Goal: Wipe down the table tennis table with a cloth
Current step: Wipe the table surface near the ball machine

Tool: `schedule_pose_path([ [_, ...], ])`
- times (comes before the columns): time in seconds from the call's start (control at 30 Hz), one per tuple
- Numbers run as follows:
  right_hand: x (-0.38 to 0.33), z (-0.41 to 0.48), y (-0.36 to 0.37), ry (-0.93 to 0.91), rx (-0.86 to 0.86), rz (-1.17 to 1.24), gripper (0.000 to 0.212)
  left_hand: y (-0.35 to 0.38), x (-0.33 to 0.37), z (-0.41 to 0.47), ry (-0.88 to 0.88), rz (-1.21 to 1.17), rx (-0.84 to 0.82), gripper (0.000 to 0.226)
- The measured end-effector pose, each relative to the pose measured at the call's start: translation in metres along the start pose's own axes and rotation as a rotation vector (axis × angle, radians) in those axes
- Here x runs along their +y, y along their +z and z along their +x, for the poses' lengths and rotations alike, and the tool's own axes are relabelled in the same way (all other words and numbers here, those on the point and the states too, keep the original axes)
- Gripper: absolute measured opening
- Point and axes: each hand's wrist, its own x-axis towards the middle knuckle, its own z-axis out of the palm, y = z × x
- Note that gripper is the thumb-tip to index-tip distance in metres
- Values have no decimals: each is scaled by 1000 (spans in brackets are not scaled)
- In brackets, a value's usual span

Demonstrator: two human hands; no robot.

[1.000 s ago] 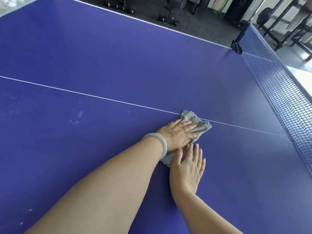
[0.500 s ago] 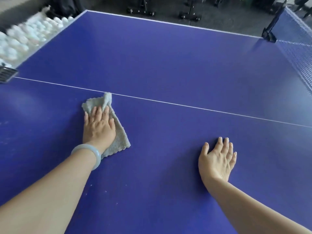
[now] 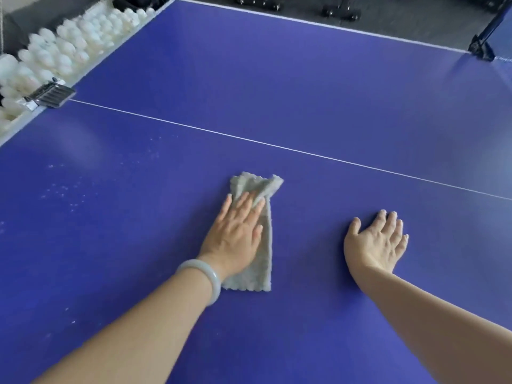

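Grey cloth (image 3: 256, 236) flat on blue table (image 3: 304, 101), just short of the white centre line (image 3: 277, 146). I see L hand (image 3: 235, 239) pressing on it, fingers straight. R hand (image 3: 376, 241) apart to its right, fingers spread, flat on table, holding nothing. White specks (image 3: 61, 189) left of cloth.

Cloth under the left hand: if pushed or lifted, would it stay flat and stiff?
Probably floppy: the cloth is creased and bunched ahead of the left hand. It likely slides easily on the smooth table but may bunch further. Looks thin, so probably light.
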Motion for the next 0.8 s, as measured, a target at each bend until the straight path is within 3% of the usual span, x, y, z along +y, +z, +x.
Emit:
schedule_pose_path([
  [0.1, 1, 1, 3, 0, 5, -5, 70, 1, -64, -2, -373, 8, -54, 58],
  [0.23, 2, 3, 5, 1, 4, -6, 70, -5, 2, -15, -513, -27, -25, 61],
  [0.4, 2, 0, 2, -2, -15, 0, 69, -8, 132, -97, -84, -185, 16, 59],
  [0.47, 3, 0, 1, -10, -14, 4, 69, -10, 121, -113, 51, -240, 1, 58],
  [0.53, 3, 1, 2, -11, -13, 7, 69, -11, 78, -105, 65, -110, 15, 56],
  [0.6, 3, 2, 3, -11, -8, 9, 69, -10, 24, -86, -127, -1, -32, 56],
  [0.7, 4, 4, 7, -7, 5, 5, 70, -14, -25, -62, -520, -57, -55, 55],
  [0.8, 4, 6, 9, -8, 11, 11, 70, -14, 12, -64, -599, -61, -26, 57],
])
